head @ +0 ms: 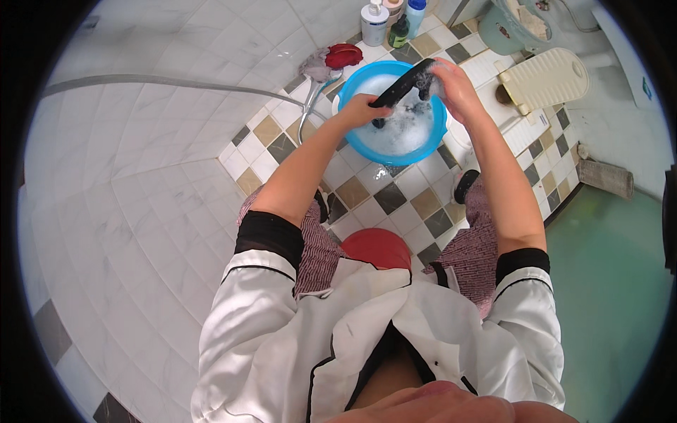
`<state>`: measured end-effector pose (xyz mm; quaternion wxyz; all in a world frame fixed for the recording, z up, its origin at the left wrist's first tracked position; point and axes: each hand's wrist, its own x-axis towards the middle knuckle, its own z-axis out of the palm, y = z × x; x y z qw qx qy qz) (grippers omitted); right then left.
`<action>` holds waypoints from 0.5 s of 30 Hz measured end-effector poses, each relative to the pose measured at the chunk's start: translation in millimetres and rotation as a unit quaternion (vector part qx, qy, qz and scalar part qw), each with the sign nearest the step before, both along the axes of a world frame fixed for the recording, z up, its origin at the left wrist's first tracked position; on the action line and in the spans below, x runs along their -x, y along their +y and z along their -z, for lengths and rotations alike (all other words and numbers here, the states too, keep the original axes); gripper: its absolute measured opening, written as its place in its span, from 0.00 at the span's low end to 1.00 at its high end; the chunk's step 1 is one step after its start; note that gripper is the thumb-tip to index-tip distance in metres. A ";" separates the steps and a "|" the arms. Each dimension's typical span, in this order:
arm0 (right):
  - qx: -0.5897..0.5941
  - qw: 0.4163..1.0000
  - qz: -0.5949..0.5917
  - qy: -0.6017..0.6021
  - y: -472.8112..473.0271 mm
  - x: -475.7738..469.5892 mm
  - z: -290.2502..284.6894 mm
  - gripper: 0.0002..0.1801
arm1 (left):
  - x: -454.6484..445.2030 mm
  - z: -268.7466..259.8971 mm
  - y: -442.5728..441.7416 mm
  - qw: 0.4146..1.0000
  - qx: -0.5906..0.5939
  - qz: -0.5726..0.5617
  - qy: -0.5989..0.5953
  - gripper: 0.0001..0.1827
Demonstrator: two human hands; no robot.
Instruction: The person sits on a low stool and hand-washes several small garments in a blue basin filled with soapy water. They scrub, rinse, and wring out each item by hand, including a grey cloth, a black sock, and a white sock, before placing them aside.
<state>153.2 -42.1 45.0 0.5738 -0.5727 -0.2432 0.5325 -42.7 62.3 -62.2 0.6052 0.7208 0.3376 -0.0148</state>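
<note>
A long black article (403, 83) stretches slantwise above a blue plastic basin (394, 161). Whether it is footwear or folded cloth, I cannot tell. My left hand (364, 112) grips its lower left end, thumb across the near side. At the upper right end, my right hand (455, 87) holds it, with suds on the fingers and on the article. White foam (398, 138) covers the water in the basin, with a darker patch in the middle. Part of the article's right end is hidden behind foam and fingers.
Left of the basin lie a shower head (312, 99) with a grey hose (174, 79), and red (344, 55) and grey (316, 64) bundles. Several bottles (374, 26) stand behind. Rightward are a ribbed cream cover (547, 79) and a bin (500, 31). A red stool (378, 246) is beneath me.
</note>
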 end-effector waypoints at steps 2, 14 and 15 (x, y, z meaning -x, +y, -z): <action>-0.021 1.000 0.002 -0.020 0.6 7.4 -24.1 0.12 | 3.8 -11.8 -9.9 0.995 0.064 -0.060 -0.046 0.16; 0.019 0.995 0.093 -0.020 -18.1 -2.2 -1.0 0.11 | 11.0 -117.7 -39.9 0.964 0.159 -0.210 -0.048 0.18; 0.031 0.994 0.096 -0.029 -19.2 -2.5 7.1 0.11 | 13.7 -117.9 -42.8 0.960 0.158 -0.225 -0.055 0.18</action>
